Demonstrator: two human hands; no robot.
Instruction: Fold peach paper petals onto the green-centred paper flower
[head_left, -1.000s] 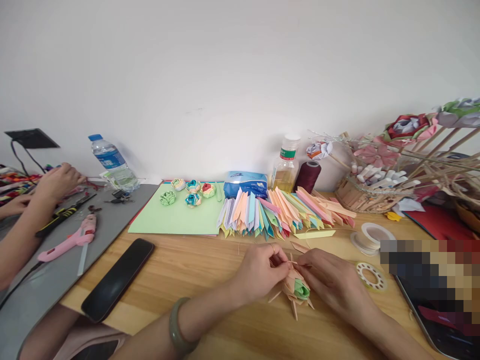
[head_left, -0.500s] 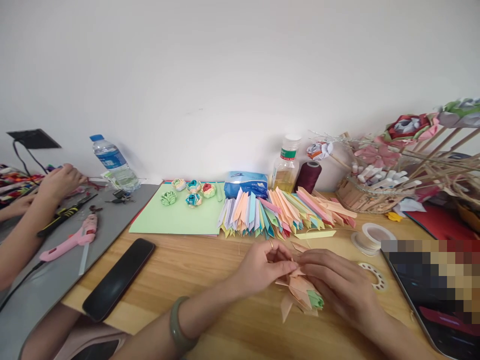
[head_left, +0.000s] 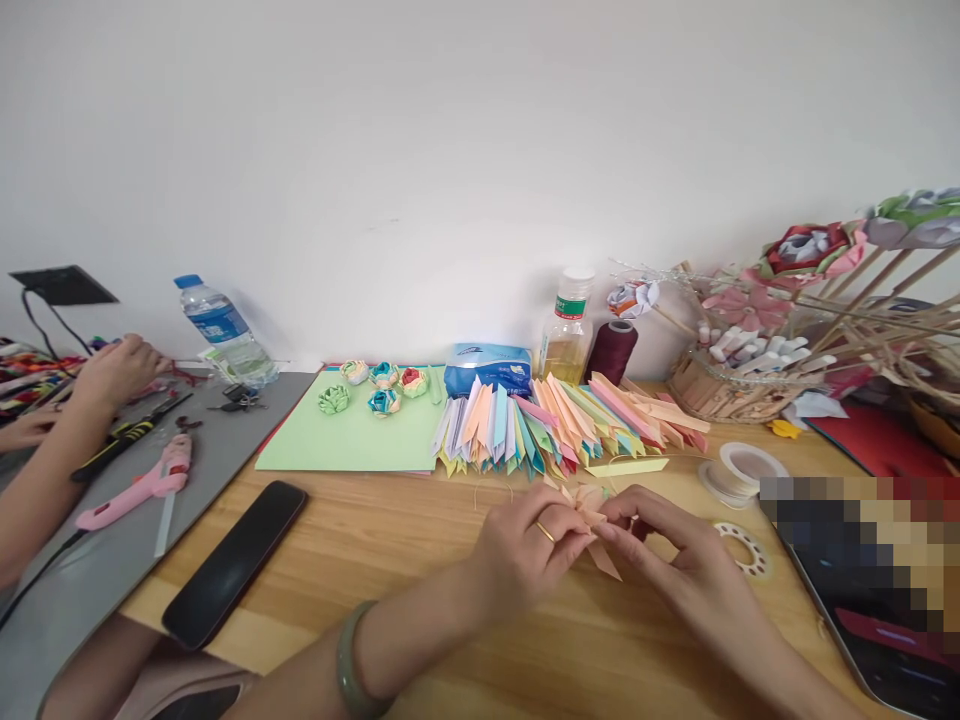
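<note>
Flower (head_left: 587, 502) swung nearer strips (head_left: 499, 430). Left hand (head_left: 529, 540) and right hand (head_left: 671, 545), close together, pinched it in front of strips.

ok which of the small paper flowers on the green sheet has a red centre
The rightmost flower of the five on the green sheet. Its middle is red inside paler petals; none of the other four shows a red middle.

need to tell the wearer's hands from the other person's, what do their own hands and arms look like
Both are bare hands with bare forearms, no gloves or sleeves in view. The left hand has a thin gold-coloured ring, and a greyish-green bangle circles that wrist. The right hand shows no jewellery.
</note>
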